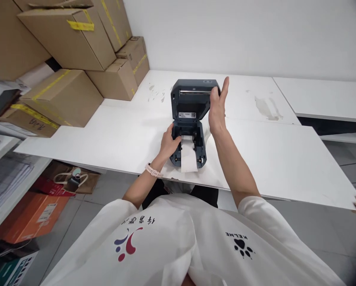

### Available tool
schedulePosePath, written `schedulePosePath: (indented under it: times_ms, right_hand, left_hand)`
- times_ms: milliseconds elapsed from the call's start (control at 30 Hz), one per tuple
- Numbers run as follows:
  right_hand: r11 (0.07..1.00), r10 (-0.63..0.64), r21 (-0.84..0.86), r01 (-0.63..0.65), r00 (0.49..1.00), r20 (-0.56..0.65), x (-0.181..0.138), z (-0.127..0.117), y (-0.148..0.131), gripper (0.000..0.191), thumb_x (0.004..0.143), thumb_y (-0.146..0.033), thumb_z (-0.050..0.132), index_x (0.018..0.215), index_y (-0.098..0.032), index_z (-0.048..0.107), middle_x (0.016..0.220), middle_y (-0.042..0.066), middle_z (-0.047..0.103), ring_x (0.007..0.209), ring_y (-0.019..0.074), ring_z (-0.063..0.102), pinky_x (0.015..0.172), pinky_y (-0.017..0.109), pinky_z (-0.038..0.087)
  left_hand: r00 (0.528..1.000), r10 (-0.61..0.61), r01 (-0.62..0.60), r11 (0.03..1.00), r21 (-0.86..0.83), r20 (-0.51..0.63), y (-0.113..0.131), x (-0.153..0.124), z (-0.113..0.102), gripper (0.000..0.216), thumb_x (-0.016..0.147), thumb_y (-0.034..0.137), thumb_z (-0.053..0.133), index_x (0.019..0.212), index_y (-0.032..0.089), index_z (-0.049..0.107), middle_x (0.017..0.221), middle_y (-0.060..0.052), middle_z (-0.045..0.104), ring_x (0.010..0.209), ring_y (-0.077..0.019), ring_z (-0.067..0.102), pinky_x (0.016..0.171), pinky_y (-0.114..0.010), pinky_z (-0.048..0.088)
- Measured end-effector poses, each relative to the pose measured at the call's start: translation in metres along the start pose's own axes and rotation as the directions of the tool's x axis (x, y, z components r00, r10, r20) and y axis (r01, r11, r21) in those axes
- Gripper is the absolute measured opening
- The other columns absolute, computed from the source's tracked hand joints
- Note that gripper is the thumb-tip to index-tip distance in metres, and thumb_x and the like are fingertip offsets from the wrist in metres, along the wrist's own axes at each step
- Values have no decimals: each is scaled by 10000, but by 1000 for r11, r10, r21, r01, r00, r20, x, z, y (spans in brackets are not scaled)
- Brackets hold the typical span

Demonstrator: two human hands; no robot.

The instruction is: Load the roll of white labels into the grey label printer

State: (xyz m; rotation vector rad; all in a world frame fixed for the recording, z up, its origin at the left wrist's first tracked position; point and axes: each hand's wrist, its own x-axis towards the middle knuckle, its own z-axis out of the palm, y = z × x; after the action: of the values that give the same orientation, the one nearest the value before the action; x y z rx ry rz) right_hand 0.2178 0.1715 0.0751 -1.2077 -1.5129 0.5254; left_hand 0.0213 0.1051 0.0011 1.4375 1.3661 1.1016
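While the label printer [188, 137] sits open on the worktop [270, 151], my left hand [169, 143] curls its fingers into the bay beside the paper strip [189, 159], grip unclear. My right hand [217, 109], fingers wide, braces the lid [192, 99]. Judged: paper-loading step; next calls for straight paper.

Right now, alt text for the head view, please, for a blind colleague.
A dark label printer sits open on a white table, white paper trailing from its front. The person's left hand reaches into its left side; the right hand rests flat against the raised lid. Cardboard boxes stand back left.
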Motion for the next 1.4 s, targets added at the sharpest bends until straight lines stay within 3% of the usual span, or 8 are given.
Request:
schedulePosePath:
  times_ms: [133, 233, 333, 600, 867, 1033, 1167, 1400]
  right_hand:
    - [982, -129, -143, 122, 991, -40, 25, -1, -2, 883, 983, -810, 162, 1618, -388, -283, 1750, 11, 79, 1646, 337, 108, 1290, 614, 192]
    - [949, -207, -268, 167, 970, -126, 3, -5, -13, 718, 1051, -635, 274, 1685, -315, 164, 1672, 57, 340, 1579, 325, 301, 1286, 567, 249]
    - [919, -106, -350, 183, 968, 226, -29, -3, -15, 489, 1036, -369, 378, 1420, -233, 649, 1339, 114, 691, 1326, 350, 582, 1181, 549, 412]
    - [737, 125, -492, 463, 623, 772, -50, 29, 12, 382, 786, -65, 619, 1089, -192, 814, 904, 110, 804, 1170, 351, 667, 1264, 622, 92]
    - [973, 76, -143, 180, 335, 939, -25, -16, -8, 542, 838, -291, 690, 1379, -277, 693, 1349, 70, 729, 1190, 344, 673, 1041, 512, 503]
    - [985, 4, 95, -143, 574, 819, -40, -105, 9, 485, 755, -486, 852, 1187, -280, 773, 1194, 72, 756, 1057, 292, 689, 955, 467, 547]
    - [952, 231, 19, -305, 759, 608, -66, -163, 56, 424, 684, -488, 910, 1031, -290, 771, 1061, 101, 761, 983, 299, 691, 907, 492, 564]
    - [876, 457, 21, -482, 844, 282, -70, -152, 126, 490, 499, -407, 952, 910, -252, 734, 1093, 69, 766, 876, 219, 673, 834, 416, 568]
  left_hand:
    - [999, -53, 53, 998, 44, -2, -7, -5, 5, 865, 826, 245, 691, 1614, 291, 337, 1661, -118, 440, 1563, -393, 357, 1229, -584, 373]
    - [999, -51, 51, 997, 66, 5, -5, -9, 4, 856, 842, 251, 662, 1623, 269, 314, 1650, -132, 456, 1528, -392, 416, 1213, -569, 391]
    - [998, -57, 58, 995, 78, -15, -4, -11, 5, 875, 852, 268, 644, 1640, 226, 267, 1643, -159, 460, 1466, -383, 500, 1160, -535, 450]
    - [998, 20, -13, 993, 116, -58, -14, -9, 6, 907, 861, 189, 567, 1675, 290, 179, 1619, -115, 512, 1357, -331, 622, 1144, -514, 448]
    - [998, 29, -22, 993, 117, -62, -16, -10, 5, 843, 875, 181, 525, 1662, 277, 237, 1624, -99, 508, 1431, -322, 565, 1177, -510, 433]
    - [999, 17, -13, 994, 109, -41, -13, -13, 3, 754, 927, 233, 528, 1640, 279, 288, 1656, -98, 462, 1511, -331, 473, 1194, -524, 424]
    - [998, 45, -41, 994, 105, -40, -12, -14, 4, 717, 948, 281, 549, 1626, 297, 319, 1630, -84, 503, 1507, -334, 479, 1228, -541, 395]
    - [997, 65, -62, 995, 76, -35, -17, -12, 4, 696, 973, 338, 552, 1626, 297, 316, 1627, -92, 507, 1534, -324, 442, 1261, -538, 355]
